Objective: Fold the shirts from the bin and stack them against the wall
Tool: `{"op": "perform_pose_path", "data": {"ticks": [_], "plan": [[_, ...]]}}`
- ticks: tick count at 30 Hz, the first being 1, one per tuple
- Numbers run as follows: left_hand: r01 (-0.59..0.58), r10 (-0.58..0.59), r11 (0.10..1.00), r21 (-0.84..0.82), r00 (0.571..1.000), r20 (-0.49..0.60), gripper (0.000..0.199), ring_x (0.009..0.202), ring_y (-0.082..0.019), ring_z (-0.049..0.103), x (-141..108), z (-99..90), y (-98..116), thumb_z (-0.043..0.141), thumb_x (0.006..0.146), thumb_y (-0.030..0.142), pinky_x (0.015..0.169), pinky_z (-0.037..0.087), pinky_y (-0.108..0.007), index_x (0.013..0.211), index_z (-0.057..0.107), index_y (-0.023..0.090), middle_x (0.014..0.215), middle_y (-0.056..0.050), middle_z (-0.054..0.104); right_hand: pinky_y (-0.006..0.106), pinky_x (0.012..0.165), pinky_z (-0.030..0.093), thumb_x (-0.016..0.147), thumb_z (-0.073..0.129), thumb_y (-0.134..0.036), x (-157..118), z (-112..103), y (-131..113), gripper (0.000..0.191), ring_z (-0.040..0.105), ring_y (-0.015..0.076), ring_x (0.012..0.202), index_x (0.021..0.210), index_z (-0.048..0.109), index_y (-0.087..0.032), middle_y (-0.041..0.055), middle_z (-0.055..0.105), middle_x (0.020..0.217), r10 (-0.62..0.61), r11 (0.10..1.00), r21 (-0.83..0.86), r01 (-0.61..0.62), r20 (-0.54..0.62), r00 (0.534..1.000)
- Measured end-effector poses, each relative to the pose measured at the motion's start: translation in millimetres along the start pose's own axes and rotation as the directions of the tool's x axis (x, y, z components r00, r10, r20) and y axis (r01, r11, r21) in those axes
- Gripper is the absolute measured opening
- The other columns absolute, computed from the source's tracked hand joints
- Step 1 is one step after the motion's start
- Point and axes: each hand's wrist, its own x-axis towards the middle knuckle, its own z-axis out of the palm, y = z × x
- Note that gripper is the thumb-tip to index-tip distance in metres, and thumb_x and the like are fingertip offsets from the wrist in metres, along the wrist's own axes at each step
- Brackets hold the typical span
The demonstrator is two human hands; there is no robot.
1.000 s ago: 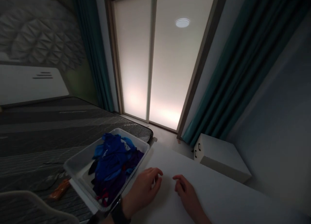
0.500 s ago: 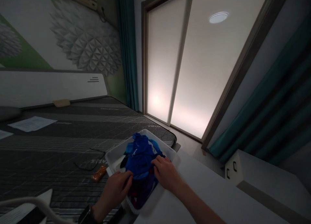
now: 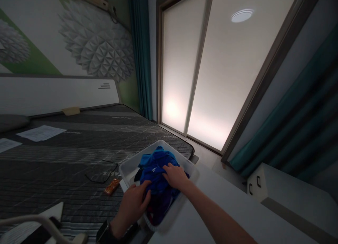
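Note:
A translucent white bin (image 3: 130, 163) stands at the bed's corner, partly over a white surface. Blue clothing (image 3: 155, 166) is heaped inside it, with dark purple cloth (image 3: 161, 205) nearer me. My right hand (image 3: 175, 176) rests on the blue cloth from the right, its fingers curled into the fabric. At the bin's left side, my left hand (image 3: 136, 200) has its thumb and fingers apart and touches the edge of the clothing. A dark watch is on my left wrist.
On the dark striped mattress (image 3: 100, 150) lie glasses (image 3: 101, 173), an orange packet (image 3: 112, 187) and paper sheets (image 3: 42, 133). A white surface (image 3: 206, 208) extends right of the bin. A white drawer cabinet (image 3: 285, 191) stands farther right, and a pale curved tube (image 3: 44, 221) crosses the lower left.
The blue cloth has been pushed into a more bunched heap toward the bin's far side. My right hand has moved up and forward with it; my left hand's fingers have spread.

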Motion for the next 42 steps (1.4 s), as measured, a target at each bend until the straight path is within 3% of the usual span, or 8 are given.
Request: {"op": "perform_pose_path", "data": {"ticks": [6, 13, 18, 21, 24, 27, 35, 42], "plan": [[0.027, -0.039, 0.978, -0.208, 0.998, -0.053, 0.075, 0.093, -0.025, 0.066, 14.5, -8.1, 8.7, 0.057, 0.083, 0.038, 0.071, 0.050, -0.033, 0.149, 0.025, 0.021, 0.136, -0.015, 0.052, 0.027, 0.071, 0.042, 0.099, 0.039, -0.038, -32.5, -42.6, 5.9, 0.029, 0.061, 0.0173, 0.080, 0.087, 0.060, -0.022, 0.0030, 0.064, 0.087, -0.081, 0.952, 0.278, 0.128, -0.177, 0.981], [-0.009, -0.029, 0.894, -0.449, 0.997, -0.076, 0.030, 0.075, -0.020, 0.063, 45.2, -18.5, 28.0, 0.034, 0.097, 0.037, 0.073, 0.045, -0.030, 0.093, 0.059, 0.022, 0.082, -0.003, 0.067, 0.025, 0.063, 0.039, 0.096, 0.035, -0.043, -53.4, -61.8, 19.0, 0.042, 0.052, 0.0148, 0.065, 0.066, 0.054, -0.021, -0.0018, 0.057, 0.066, 0.103, 0.741, 0.658, 0.131, -0.304, 0.947], [-0.092, -0.041, 0.791, -0.605, 0.978, -0.202, 0.028, 0.079, -0.019, 0.058, 59.3, -38.8, 57.7, 0.038, 0.096, 0.042, 0.076, 0.045, -0.029, 0.094, 0.056, 0.021, 0.084, -0.002, 0.064, 0.026, 0.065, 0.041, 0.095, 0.035, -0.048, -76.1, -77.0, 33.8, 0.045, 0.054, 0.0166, 0.068, 0.072, 0.060, -0.019, 0.0000, 0.059, 0.068, 0.252, 0.662, 0.746, 0.075, -0.316, 0.915], [-0.121, -0.026, 0.704, -0.699, 0.980, -0.196, 0.030, 0.079, -0.018, 0.056, 65.5, -49.3, 86.9, 0.039, 0.096, 0.043, 0.076, 0.046, -0.029, 0.096, 0.057, 0.020, 0.084, -0.002, 0.062, 0.028, 0.068, 0.045, 0.092, 0.043, -0.045, -95.2, -86.4, 37.3, 0.036, 0.059, 0.0174, 0.071, 0.108, 0.063, -0.020, 0.0005, 0.065, 0.080, 0.277, 0.664, 0.746, 0.057, -0.316, 0.907], [-0.121, 0.041, 0.608, -0.784, 0.992, -0.121, 0.033, 0.078, -0.017, 0.055, 69.9, -55.1, 118.1, 0.038, 0.096, 0.044, 0.073, 0.047, -0.028, 0.098, 0.058, 0.018, 0.085, -0.003, 0.062, 0.030, 0.072, 0.048, 0.080, 0.062, -0.039, -112.2, -88.9, 37.2, 0.064, 0.063, 0.0183, 0.074, 0.138, 0.044, -0.022, 0.0016, 0.069, 0.094, 0.234, 0.677, 0.735, 0.047, -0.276, 0.932], [-0.194, 0.200, 0.568, -0.800, 0.975, -0.095, 0.032, 0.087, -0.020, 0.057, 71.0, -55.2, 141.2, 0.042, 0.095, 0.043, 0.081, 0.048, -0.031, 0.102, 0.061, 0.017, 0.096, -0.006, 0.065, 0.031, 0.075, 0.048, 0.078, 0.060, -0.033, -125.6, -85.7, 38.5, 0.044, 0.063, 0.0208, 0.081, 0.120, 0.061, -0.020, 0.0028, 0.070, 0.095, 0.174, 0.682, 0.726, 0.092, -0.283, 0.943], [-0.233, 0.437, 0.523, -0.820, 0.899, 0.024, 0.066, 0.125, -0.026, 0.047, 49.4, -9.8, 175.2, 0.060, 0.089, 0.033, 0.107, 0.039, -0.041, 0.147, 0.030, 0.023, 0.141, -0.011, 0.047, 0.028, 0.060, 0.048, 0.078, 0.057, -0.049, -183.1, -93.3, 70.0, 0.036, 0.060, 0.0205, 0.066, 0.068, 0.064, -0.016, 0.0028, 0.066, 0.067, 0.530, 0.562, 0.822, -0.098, -0.267, 0.805], [-0.249, 0.644, 0.416, -0.875, 0.760, 0.090, 0.034, 0.114, -0.024, 0.057, 48.7, 44.8, 242.8, 0.041, 0.099, 0.034, 0.106, 0.041, -0.039, 0.124, 0.059, 0.021, 0.123, -0.007, 0.063, 0.033, 0.066, 0.053, 0.068, 0.062, -0.045, -253.7, -105.6, 91.4, 0.028, 0.064, 0.0245, 0.071, 0.069, 0.067, -0.017, 0.0039, 0.069, 0.069, 0.716, 0.514, 0.829, -0.220, -0.272, 0.643]]}}
